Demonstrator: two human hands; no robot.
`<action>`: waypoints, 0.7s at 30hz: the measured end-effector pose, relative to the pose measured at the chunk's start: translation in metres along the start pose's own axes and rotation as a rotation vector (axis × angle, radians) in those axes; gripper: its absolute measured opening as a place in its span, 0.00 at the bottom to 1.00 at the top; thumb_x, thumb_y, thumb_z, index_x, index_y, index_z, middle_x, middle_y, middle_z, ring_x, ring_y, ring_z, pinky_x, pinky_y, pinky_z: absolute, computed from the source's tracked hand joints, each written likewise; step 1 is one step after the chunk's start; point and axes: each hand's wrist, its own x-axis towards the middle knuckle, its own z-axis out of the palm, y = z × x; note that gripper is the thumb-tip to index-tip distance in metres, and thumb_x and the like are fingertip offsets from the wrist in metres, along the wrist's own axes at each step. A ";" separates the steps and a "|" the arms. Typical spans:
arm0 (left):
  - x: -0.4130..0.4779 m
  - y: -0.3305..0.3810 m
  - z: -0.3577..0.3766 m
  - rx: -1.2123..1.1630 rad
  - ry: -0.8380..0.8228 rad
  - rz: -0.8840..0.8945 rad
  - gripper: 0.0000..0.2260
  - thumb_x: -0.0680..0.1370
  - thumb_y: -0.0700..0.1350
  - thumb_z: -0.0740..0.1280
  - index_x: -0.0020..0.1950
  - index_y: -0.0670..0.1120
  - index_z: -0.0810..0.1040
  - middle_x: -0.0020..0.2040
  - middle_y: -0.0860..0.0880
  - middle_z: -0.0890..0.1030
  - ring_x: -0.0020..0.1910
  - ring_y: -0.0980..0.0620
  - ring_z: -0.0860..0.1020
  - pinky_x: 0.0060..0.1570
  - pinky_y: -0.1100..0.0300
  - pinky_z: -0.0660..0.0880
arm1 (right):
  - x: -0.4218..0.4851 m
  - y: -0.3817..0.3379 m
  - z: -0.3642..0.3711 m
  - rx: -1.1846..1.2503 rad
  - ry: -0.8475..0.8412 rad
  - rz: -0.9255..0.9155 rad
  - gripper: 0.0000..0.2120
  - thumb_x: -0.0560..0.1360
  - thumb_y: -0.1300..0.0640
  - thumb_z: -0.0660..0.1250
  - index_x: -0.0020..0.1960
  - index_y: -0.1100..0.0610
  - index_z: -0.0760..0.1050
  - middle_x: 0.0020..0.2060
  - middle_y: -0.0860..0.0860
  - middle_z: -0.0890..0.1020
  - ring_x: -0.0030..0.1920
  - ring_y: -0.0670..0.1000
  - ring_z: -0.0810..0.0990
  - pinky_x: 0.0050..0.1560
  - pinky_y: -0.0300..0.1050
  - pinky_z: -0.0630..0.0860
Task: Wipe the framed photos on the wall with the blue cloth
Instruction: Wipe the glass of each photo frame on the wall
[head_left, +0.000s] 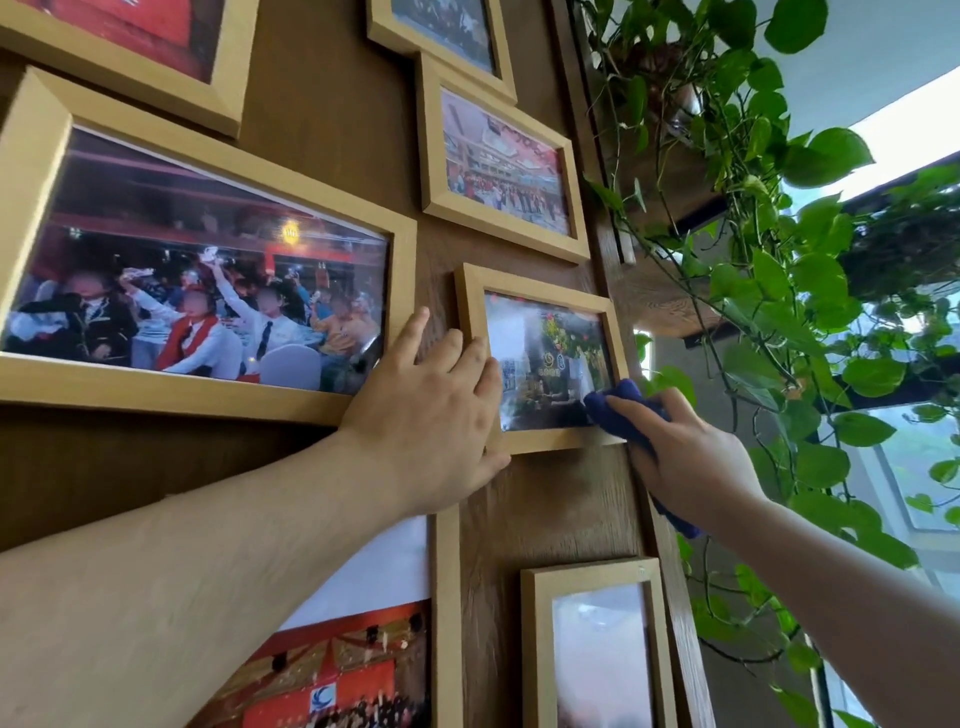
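Observation:
A small light-wood framed photo (545, 358) hangs at the middle of the brown wooden wall (322, 130). My left hand (431, 415) lies flat with fingers spread over that frame's left edge and the wall beside it. My right hand (685, 457) grips the bunched blue cloth (618, 410) and presses it against the glass at the frame's lower right corner. A tail of the cloth hangs below my right wrist.
Several more framed photos surround it: a large one (197, 265) to the left, one above (498, 166), one below right (597, 649), one lower left (363, 649). A trailing green vine (779, 291) hangs from a wooden shelf (670, 312) just right of the wall edge, with windows behind.

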 end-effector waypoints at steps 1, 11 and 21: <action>-0.009 -0.002 -0.002 0.006 -0.002 0.019 0.38 0.76 0.67 0.48 0.76 0.41 0.53 0.77 0.39 0.58 0.75 0.41 0.56 0.72 0.37 0.48 | -0.003 -0.009 -0.005 0.017 0.019 -0.017 0.23 0.73 0.53 0.64 0.67 0.46 0.67 0.52 0.54 0.74 0.34 0.57 0.76 0.28 0.45 0.70; -0.109 -0.065 -0.026 0.032 -0.018 0.230 0.31 0.75 0.63 0.60 0.66 0.39 0.73 0.63 0.37 0.77 0.62 0.38 0.74 0.61 0.39 0.71 | -0.043 -0.119 -0.050 0.333 0.102 -0.064 0.22 0.73 0.54 0.66 0.66 0.45 0.68 0.52 0.49 0.73 0.37 0.54 0.76 0.32 0.46 0.73; -0.162 -0.097 -0.034 0.053 -0.097 0.207 0.31 0.74 0.64 0.58 0.67 0.41 0.70 0.56 0.43 0.78 0.53 0.43 0.75 0.51 0.47 0.72 | -0.093 -0.221 -0.064 0.512 0.017 -0.090 0.23 0.72 0.52 0.61 0.66 0.43 0.65 0.53 0.48 0.72 0.38 0.55 0.77 0.31 0.53 0.76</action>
